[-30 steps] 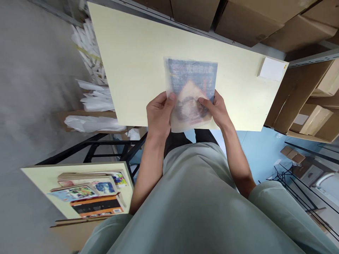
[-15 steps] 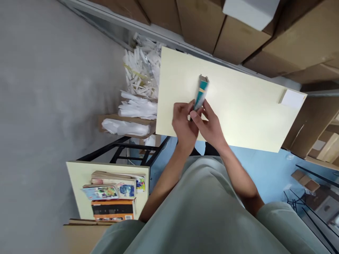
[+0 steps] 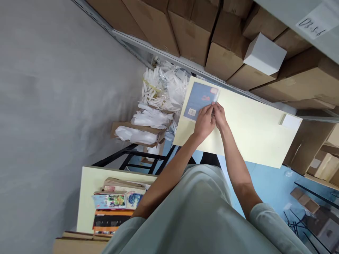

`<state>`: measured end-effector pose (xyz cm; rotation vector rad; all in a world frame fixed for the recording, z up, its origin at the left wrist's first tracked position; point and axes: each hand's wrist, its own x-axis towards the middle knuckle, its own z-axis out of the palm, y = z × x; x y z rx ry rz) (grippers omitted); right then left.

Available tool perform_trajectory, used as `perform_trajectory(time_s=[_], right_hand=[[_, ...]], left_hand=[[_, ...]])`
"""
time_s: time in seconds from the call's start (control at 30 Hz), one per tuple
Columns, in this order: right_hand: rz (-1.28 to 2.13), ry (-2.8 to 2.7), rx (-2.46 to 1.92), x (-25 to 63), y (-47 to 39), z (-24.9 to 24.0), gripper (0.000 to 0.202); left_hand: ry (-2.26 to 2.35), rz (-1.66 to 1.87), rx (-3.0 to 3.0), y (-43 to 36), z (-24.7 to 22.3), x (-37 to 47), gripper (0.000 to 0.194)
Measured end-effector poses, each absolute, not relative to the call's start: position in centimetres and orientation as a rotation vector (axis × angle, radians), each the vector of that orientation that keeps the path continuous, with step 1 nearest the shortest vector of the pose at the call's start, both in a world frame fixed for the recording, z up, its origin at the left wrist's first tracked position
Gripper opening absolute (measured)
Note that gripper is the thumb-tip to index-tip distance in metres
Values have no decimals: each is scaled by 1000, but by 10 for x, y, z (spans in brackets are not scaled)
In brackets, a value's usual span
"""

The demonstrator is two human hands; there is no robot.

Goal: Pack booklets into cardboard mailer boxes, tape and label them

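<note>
A blue book (image 3: pixel 200 100) with a white barcode and red marks lies flat at the left end of the cream tabletop (image 3: pixel 254 130). Along its right edge runs a shiny strip that looks like clear plastic. My left hand (image 3: pixel 205 122) rests over the book's lower right corner, its fingers closed at that edge. Pressed close beside it, my right hand (image 3: pixel 220 115) pinches the same edge. The fingertips of both hands meet there, and exactly what lies between them is partly hidden.
Cardboard boxes (image 3: pixel 185 35) line the shelf behind the tabletop, with a white box (image 3: pixel 265 54) among them. White plastic or paper scraps (image 3: pixel 166 84) are heaped at the left. Several books (image 3: pixel 113 201) lie on a lower table. A small white block (image 3: pixel 290 121) sits far right.
The book, held on end with its teal spine showing, now lies flat with its blue cover up. Both hands have moved to its right edge, and the view has shifted.
</note>
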<state>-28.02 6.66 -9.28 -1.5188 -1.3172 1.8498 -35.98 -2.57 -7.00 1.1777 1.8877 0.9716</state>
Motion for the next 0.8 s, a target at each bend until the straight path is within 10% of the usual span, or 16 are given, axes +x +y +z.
perform_trajectory(time_s=[0.3,0.8], right_hand=[[1935,-1276,-1669,-250,64,-13,55],[2521,-2109,-665,-172,-74,142,80]], left_hand=[[1758,828,1142,-69,1,-360,50],[2286,1772,-29,-333,146,-196,61]])
